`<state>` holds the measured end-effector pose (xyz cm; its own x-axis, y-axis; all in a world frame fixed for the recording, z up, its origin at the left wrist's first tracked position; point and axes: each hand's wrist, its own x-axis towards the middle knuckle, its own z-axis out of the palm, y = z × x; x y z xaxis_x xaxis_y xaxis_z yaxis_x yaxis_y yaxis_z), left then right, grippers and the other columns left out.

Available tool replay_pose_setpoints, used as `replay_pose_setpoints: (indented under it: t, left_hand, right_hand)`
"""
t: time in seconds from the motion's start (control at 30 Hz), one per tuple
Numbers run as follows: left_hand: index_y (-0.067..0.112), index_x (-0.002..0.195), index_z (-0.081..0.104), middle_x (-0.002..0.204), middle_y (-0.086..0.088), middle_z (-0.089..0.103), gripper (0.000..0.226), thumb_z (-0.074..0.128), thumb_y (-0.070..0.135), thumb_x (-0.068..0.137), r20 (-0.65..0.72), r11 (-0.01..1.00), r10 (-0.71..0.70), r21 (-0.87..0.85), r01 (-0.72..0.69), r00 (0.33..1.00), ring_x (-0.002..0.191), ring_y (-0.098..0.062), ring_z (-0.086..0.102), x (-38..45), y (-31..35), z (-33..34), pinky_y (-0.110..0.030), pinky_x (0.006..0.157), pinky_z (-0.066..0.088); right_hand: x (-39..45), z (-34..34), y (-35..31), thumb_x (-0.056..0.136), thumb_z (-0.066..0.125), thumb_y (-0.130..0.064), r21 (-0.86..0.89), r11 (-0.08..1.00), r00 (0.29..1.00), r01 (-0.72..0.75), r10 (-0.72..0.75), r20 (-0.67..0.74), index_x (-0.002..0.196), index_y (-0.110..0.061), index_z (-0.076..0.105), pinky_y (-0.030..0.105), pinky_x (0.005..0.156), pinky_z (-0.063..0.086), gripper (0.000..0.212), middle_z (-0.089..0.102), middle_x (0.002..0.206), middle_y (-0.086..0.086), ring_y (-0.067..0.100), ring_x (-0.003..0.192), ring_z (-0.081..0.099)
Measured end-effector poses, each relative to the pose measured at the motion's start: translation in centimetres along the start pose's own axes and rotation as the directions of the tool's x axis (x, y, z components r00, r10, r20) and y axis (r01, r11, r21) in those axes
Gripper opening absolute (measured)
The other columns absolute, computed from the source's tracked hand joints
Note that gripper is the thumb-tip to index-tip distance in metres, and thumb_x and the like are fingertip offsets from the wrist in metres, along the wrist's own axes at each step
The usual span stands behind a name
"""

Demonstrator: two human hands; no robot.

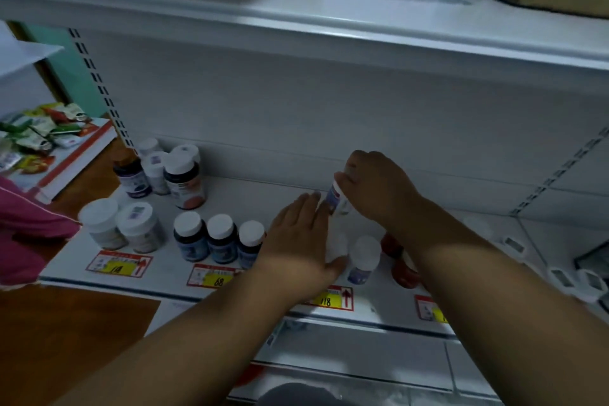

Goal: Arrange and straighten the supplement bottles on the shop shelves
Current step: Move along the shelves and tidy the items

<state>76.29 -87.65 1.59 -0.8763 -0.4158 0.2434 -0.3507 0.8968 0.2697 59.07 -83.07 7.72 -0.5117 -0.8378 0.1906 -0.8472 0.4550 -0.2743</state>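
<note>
My right hand (372, 184) grips a small white-capped bottle (336, 201) from above, held tilted just over the white shelf (158, 257). My left hand (303, 234) lies flat with straight fingers, its fingertips touching that bottle and its palm covering another white-capped bottle (339, 247). A further white-capped bottle (362, 259) stands by my left thumb. Three dark blue bottles (219, 239) stand in a row left of my left hand. Red bottles (402, 260) are partly hidden under my right forearm.
Two pale wide jars (123, 226) stand at the shelf's front left, with several mixed bottles (168, 171) behind them. Yellow price tags (217, 275) line the front edge. Small white holders (573, 277) sit far right. An upper shelf (329, 26) overhangs. Snack packets (36, 132) lie at left.
</note>
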Motion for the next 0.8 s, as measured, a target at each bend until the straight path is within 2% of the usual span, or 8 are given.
replay_pose_setpoints:
  t: [0.07,0.13,0.3,0.43,0.57,0.67,0.73,0.8]
  left_hand:
    - [0.013,0.152,-0.007,0.161,-0.005,-0.009,0.109,0.034,0.081,0.077,0.08,0.996,-0.044,0.084,0.037,0.996,0.147,-0.021,-0.007,0.9,0.0,1.1,-0.033,0.112,-0.013]
    - [0.011,0.15,-0.015,0.16,-0.007,-0.016,0.116,0.028,0.087,0.074,0.131,0.985,-0.074,0.164,0.052,0.989,0.146,-0.022,-0.015,1.4,0.2,1.9,-0.035,0.113,-0.015]
    - [0.008,0.152,-0.007,0.161,-0.009,-0.01,0.117,0.031,0.086,0.073,0.154,0.973,-0.137,0.205,0.104,0.979,0.147,-0.023,-0.011,1.4,0.3,2.5,-0.033,0.113,-0.01]
    - [0.006,0.151,-0.005,0.161,-0.01,-0.008,0.116,0.033,0.084,0.075,0.15,0.973,-0.131,0.208,0.098,0.98,0.147,-0.024,-0.01,1.4,0.3,2.3,-0.034,0.114,-0.007]
    - [0.008,0.151,-0.008,0.161,-0.009,-0.011,0.115,0.034,0.084,0.076,0.175,0.973,-0.141,0.205,0.104,0.974,0.147,-0.023,-0.012,1.3,0.4,2.1,-0.035,0.115,-0.004]
    - [0.008,0.151,-0.01,0.16,-0.008,-0.013,0.114,0.034,0.083,0.076,0.196,0.972,-0.148,0.209,0.106,0.969,0.146,-0.023,-0.014,1.4,0.2,1.8,-0.036,0.116,-0.004]
    - [0.008,0.151,-0.009,0.161,-0.008,-0.012,0.114,0.036,0.083,0.077,0.195,0.971,-0.156,0.212,0.113,0.968,0.147,-0.022,-0.014,1.4,0.4,1.8,-0.035,0.116,-0.003]
    - [0.009,0.151,-0.009,0.161,-0.008,-0.012,0.114,0.037,0.082,0.077,0.198,0.969,-0.164,0.216,0.121,0.966,0.147,-0.022,-0.014,1.4,0.6,1.7,-0.036,0.117,-0.002]
  right_hand:
    - [-0.9,0.2,0.9,0.092,0.053,-0.04,0.009,1.0,1.0,0.02,-0.02,0.0,0.098,-0.01,0.054,0.031,0.068,0.039,0.03,0.053,0.095,0.01,0.027,0.085,0.054]
    - [-1.6,0.8,1.1,0.09,0.057,-0.039,0.019,0.999,0.998,0.027,-0.028,0.059,0.101,-0.009,0.056,0.03,0.067,0.037,0.032,0.054,0.097,0.011,0.027,0.087,0.054]
    - [-1.6,3.0,0.3,0.094,0.053,-0.036,0.04,0.998,0.956,0.038,-0.048,0.289,0.1,-0.005,0.063,0.035,0.075,0.047,0.033,0.064,0.098,0.013,0.027,0.09,0.06]
    - [-1.5,3.3,0.7,0.097,0.048,-0.032,0.037,0.998,0.937,0.051,-0.061,0.344,0.095,-0.003,0.065,0.031,0.074,0.042,0.033,0.065,0.099,0.014,0.028,0.093,0.06]
    - [-2.5,2.5,0.9,0.097,0.046,-0.023,0.059,0.997,0.938,0.046,-0.063,0.34,0.127,-0.005,0.054,0.033,0.092,0.042,0.035,0.057,0.127,0.015,0.028,0.114,0.054]
    - [-3.6,0.9,1.7,0.09,0.056,-0.027,0.029,0.994,0.919,0.104,-0.107,0.379,0.133,-0.012,0.042,0.032,0.08,0.043,0.048,0.052,0.125,0.014,0.027,0.105,0.054]
    - [-4.6,0.2,1.9,0.08,0.066,-0.033,-0.041,0.988,0.885,0.152,-0.118,0.451,0.128,-0.015,0.041,0.033,0.072,0.045,0.057,0.053,0.115,0.011,0.025,0.095,0.055]
    - [-5.5,0.4,1.8,0.074,0.072,-0.03,-0.082,0.976,0.853,0.203,-0.136,0.503,0.127,-0.017,0.043,0.032,0.07,0.045,0.062,0.056,0.111,0.01,0.025,0.093,0.056]
